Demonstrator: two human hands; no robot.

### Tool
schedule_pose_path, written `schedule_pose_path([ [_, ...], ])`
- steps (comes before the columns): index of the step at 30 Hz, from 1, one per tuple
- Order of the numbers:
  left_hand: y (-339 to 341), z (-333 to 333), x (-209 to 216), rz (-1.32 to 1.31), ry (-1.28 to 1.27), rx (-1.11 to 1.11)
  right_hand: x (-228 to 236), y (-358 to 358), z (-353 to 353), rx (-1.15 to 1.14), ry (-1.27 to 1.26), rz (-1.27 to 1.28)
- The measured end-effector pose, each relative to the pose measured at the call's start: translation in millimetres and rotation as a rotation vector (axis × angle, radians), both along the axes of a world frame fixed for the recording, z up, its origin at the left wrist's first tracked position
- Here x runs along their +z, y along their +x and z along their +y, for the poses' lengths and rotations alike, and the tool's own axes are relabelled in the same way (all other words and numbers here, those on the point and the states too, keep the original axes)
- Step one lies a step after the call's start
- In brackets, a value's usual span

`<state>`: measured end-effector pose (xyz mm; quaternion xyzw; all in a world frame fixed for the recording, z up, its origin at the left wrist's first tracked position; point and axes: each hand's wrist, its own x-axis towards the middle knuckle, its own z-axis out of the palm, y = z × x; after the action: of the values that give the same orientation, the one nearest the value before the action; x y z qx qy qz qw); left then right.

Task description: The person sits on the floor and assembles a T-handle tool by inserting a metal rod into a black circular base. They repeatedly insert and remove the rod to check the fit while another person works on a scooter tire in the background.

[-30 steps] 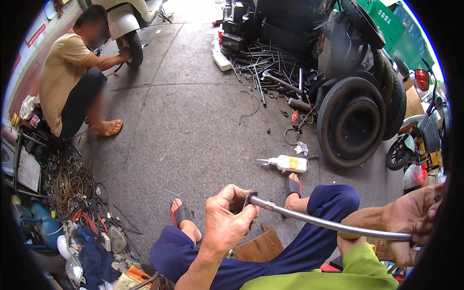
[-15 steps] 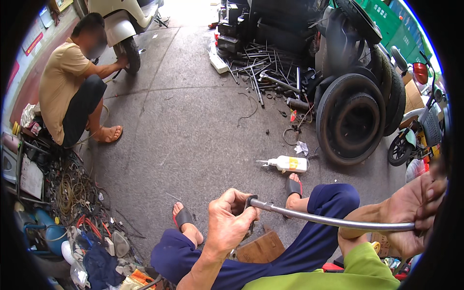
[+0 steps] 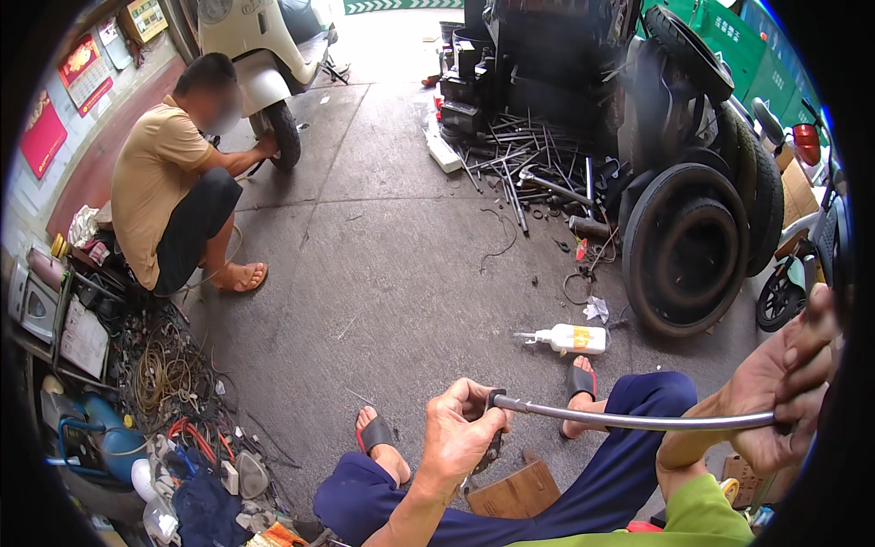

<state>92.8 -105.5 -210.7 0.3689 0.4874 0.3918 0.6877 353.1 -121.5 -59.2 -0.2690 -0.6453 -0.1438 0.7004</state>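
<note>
A long silvery metal rod point(image 3: 629, 421) spans from hand to hand above my lap, looking bowed in this view. My left hand point(image 3: 458, 439) pinches a small black part point(image 3: 496, 399) at the rod's left end, thumb and fingers closed on it. Below those fingers hangs a dark, jagged strip that I cannot make out. At the far right, my right hand point(image 3: 784, 397) has its fingers curled about the rod's other end; the picture's dark rim cuts off part of it. Between my legs, under the left hand, lies a brown wooden block point(image 3: 517, 492).
A white bottle point(image 3: 576, 339) lies beyond my right foot. Stacked tyres point(image 3: 685, 251) stand at right, beside scattered metal tools point(image 3: 547, 164). Tangled wires and parts point(image 3: 169, 374) crowd the left. Another person point(image 3: 169, 173) squats by a scooter's front wheel point(image 3: 284, 137).
The view has shifted left and up, so the surroundings sit further right and lower. Both hands keep their hold, and the rod looks a little more level.
</note>
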Motion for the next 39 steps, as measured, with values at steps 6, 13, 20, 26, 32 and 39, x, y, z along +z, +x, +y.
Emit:
schedule_pose_path([
  [6,2.2,-2.3,0.3,-0.052,-0.009,0.003,-11.4,51.2,-31.3,-0.011,-0.176,-0.017],
  [13,2.8,-1.6,3.2,-0.047,0.021,-0.018,-5.6,45.2,-40.8,-0.074,-0.204,-0.113],
  [20,3.1,0.5,6.7,-0.074,0.031,0.067,-14.2,50.3,-32.0,0.184,-0.06,0.067],
  [26,-3.2,2.8,15.5,-0.027,0.057,0.095,-19.9,28.8,-28.0,-0.064,-0.041,0.133],
  [32,-8.0,3.5,18.4,0.01,0.076,0.088,-18.2,27.4,-29.5,-0.033,-0.066,0.057],
  [39,-8.2,3.4,15.5,0.009,0.079,0.108,-19.9,19.4,-24.0,-0.086,-0.021,0.188],
])
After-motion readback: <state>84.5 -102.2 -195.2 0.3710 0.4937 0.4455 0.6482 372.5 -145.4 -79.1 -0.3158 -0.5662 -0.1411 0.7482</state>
